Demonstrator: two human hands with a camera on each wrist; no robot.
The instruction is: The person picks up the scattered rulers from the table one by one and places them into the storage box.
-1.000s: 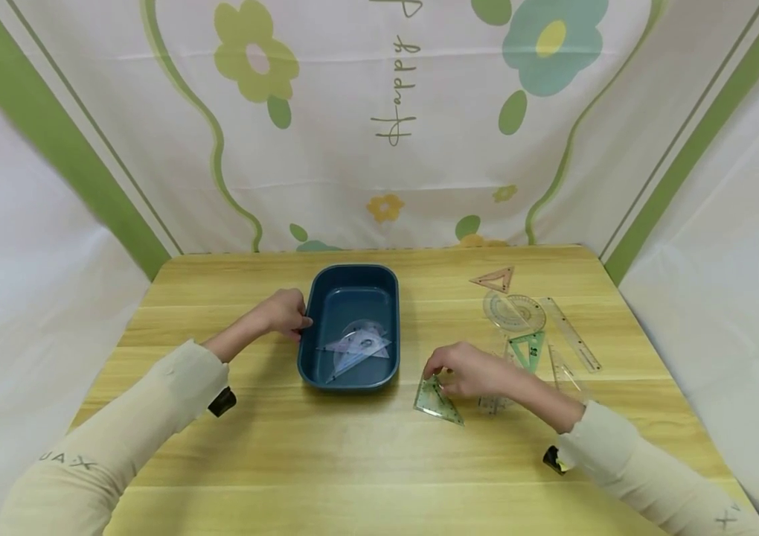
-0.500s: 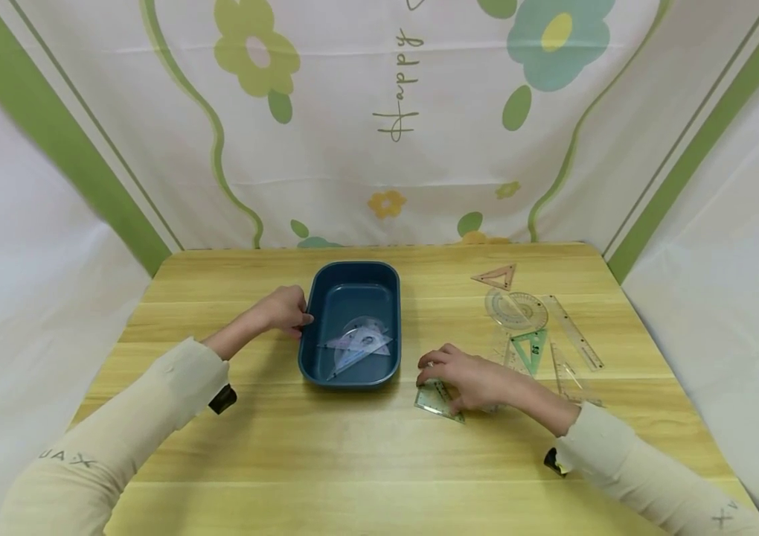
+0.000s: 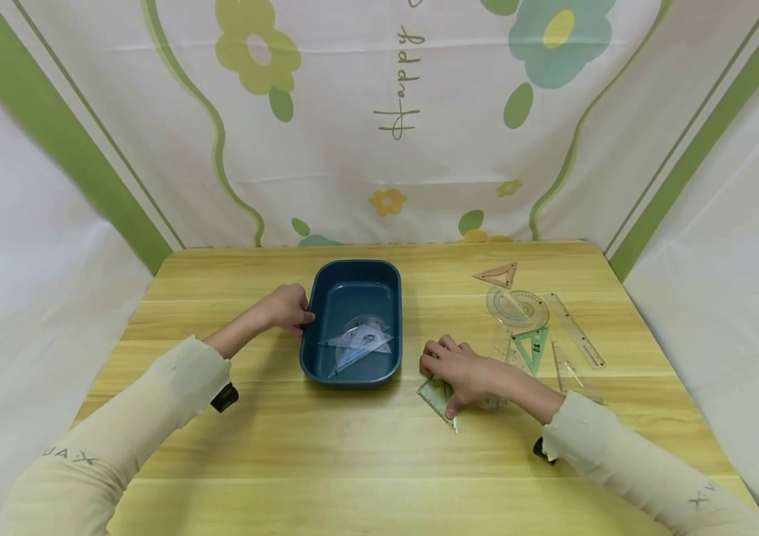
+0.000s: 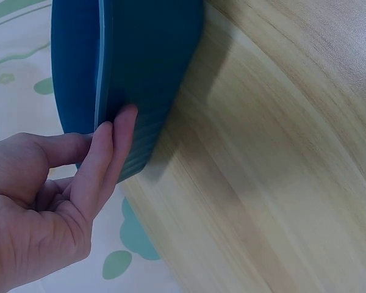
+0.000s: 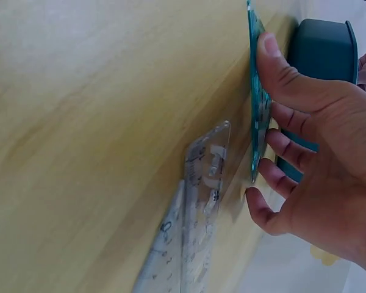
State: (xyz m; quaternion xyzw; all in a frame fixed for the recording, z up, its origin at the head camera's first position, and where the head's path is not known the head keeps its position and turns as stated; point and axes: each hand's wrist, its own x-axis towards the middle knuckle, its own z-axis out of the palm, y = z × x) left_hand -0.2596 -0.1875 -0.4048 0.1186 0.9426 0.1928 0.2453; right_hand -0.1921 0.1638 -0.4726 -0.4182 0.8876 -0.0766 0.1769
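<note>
A dark blue rectangular plastic tub [image 3: 350, 296] stands left of the table's middle, with clear set squares [image 3: 362, 346] and a round-edged piece overlapping in its near half. My left hand [image 3: 286, 307] pinches the tub's left wall at the rim; in the left wrist view the thumb is inside and the fingers [image 4: 122, 131] press the outer side. To the right of the tub, my right hand [image 3: 463, 370] holds a green translucent set square [image 3: 434, 392] by its edges, partly covering it. In the right wrist view the thumb [image 5: 274, 58] and fingertips touch this set square.
Right of my right hand lie an orange set square [image 3: 496, 275], protractors [image 3: 519, 308], a clear ruler [image 3: 575, 330], another green set square [image 3: 530, 350] and a clear triangle [image 3: 570, 378]. Clear pieces [image 5: 198, 201] lie close beneath the right hand. A printed cloth hangs behind the table.
My right hand has shifted its fingers on the green set square and turned it a little, its near corner swinging toward the front. The left hand stays on the tub.
</note>
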